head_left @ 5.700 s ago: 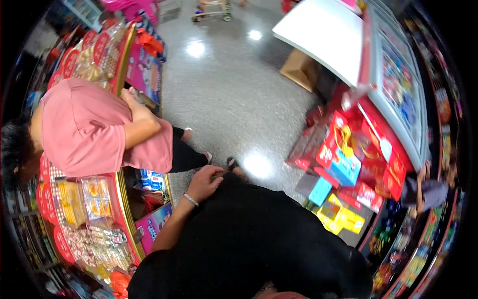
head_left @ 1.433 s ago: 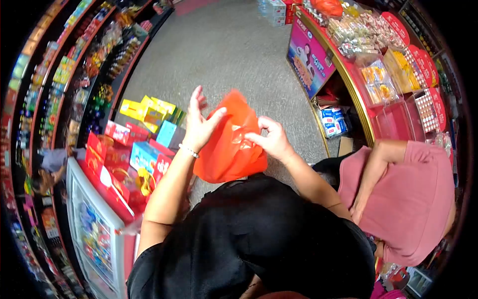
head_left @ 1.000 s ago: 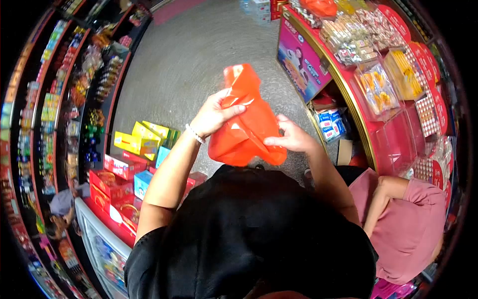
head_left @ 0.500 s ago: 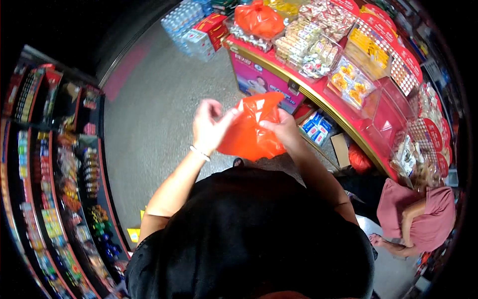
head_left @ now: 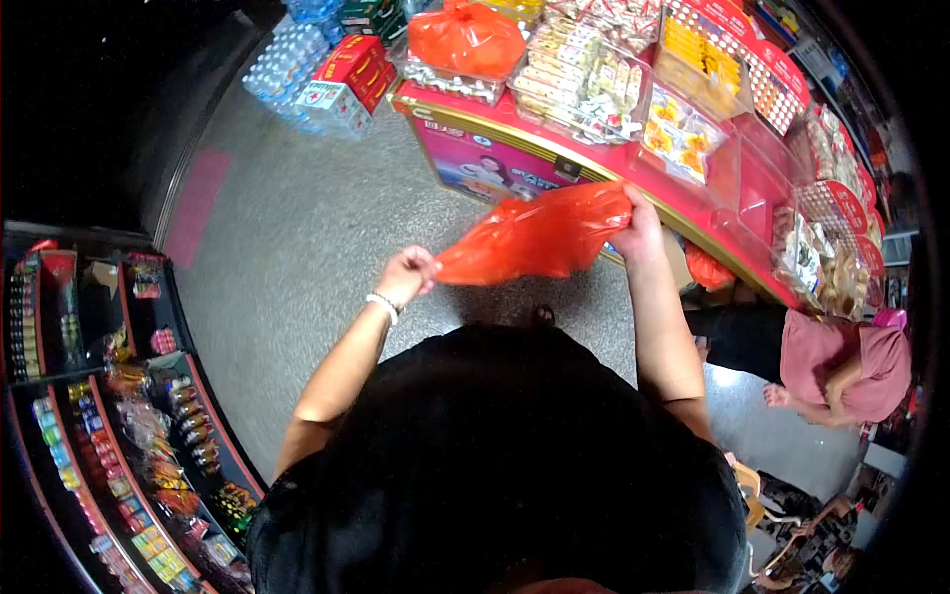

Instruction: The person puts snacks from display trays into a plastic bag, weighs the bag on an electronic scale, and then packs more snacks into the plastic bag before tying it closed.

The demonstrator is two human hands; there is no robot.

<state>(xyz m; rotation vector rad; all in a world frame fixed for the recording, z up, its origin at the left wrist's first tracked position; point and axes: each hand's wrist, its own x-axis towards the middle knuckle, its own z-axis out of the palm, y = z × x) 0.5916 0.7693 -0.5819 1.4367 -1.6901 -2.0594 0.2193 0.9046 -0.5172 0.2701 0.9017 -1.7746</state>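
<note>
A red plastic bag [head_left: 534, 236] is stretched out sideways in front of my body, above the grey floor. At its left end, my left hand [head_left: 405, 276] pinches a gathered corner; a pale bracelet circles that wrist. My right hand [head_left: 639, 224] grips the bag's upper right end, close to the counter's front edge. The bag hangs thin and crumpled between the two hands, and I see nothing inside it.
A red-topped counter [head_left: 633, 163] with clear trays of packaged snacks runs along the front and right. Shelves of goods [head_left: 119, 436] stand at left. Bottled water packs [head_left: 287, 69] sit beyond. A person in a pink top [head_left: 841, 361] is at right.
My hands have moved apart, drawing the red bag out sideways. My left hand, open beside the bag before, now pinches its corner. The camera view has turned.
</note>
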